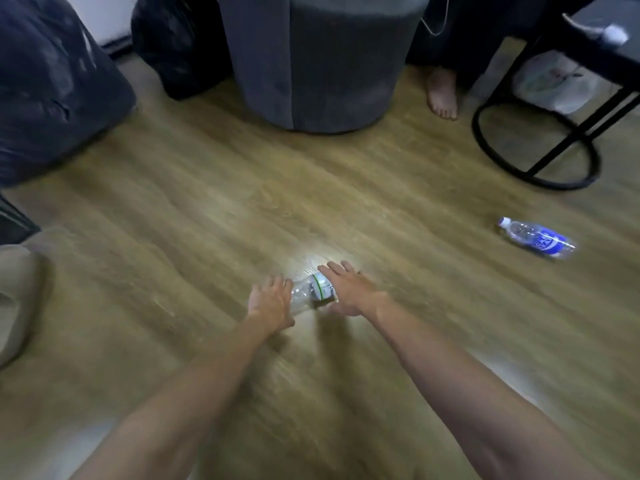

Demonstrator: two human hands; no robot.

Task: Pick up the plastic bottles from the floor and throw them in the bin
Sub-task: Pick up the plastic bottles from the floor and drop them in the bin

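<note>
From the head view, a clear bottle (313, 292) lies on its side on the wood floor (207, 209), near the middle and low down; the left hand (270, 301) and the right hand (349, 289) sit at its two ends, fingers spread and mostly straight, touching it but not yet curled round it. The picture is blurry, so I cannot tell how firm the touch is. A good grab, I think, means wrapping one hand round the middle, since it looks light and can roll; a second bottle (536, 239) waits toward the floor's right edge; the grey bin (318, 64) stands at the far edge.
</note>
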